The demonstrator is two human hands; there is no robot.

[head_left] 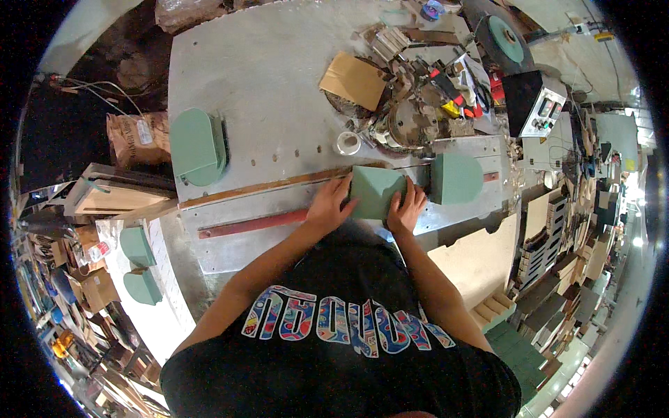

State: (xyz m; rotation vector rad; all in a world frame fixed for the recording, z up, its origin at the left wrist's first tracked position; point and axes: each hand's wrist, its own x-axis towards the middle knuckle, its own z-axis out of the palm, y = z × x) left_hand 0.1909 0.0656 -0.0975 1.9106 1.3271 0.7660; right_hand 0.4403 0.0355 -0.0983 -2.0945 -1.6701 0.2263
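Left hand (331,204) and right hand (405,209), half-curled, hold a green block (376,191)

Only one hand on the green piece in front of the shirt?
No: the left hand and right hand both touch the green piece, at opposite sides.

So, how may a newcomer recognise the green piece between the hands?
Find the large grey worktable, then its side nearest the black shirt. There, the left hand and right hand touch the green piece; no hand touches the rounded green block on its right.
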